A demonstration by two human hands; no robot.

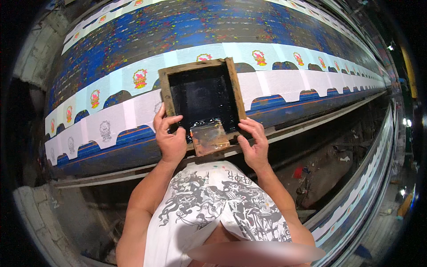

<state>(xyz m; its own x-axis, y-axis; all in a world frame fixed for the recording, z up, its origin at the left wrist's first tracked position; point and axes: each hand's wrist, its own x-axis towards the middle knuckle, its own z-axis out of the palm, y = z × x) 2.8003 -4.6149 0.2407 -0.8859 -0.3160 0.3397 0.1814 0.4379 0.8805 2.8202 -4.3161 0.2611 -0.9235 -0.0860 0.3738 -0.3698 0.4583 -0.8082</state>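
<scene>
A wooden screen printing frame (236,91), its mesh covered in wet black ink, lies over the nearer row of white fabric pieces (89,133). My left hand (171,140) grips its lower left side, fingers curled at the rail. On the opposite side, my right hand (254,142) holds the lower right corner between thumb and fingers. Between my hands a stained, flat squeegee (209,139) rests at the frame's near end, touched by neither hand. Dark outline prints (105,130) show on the fabric left of the frame; whatever lies beneath the frame is hidden.
A second row of pale fabric (275,58) with red and yellow prints runs behind, across a long, paint-spotted blue and grey table (169,29). The table's near edge rail (307,119) passes just before me. Another long table with fabric (356,204) stands at right.
</scene>
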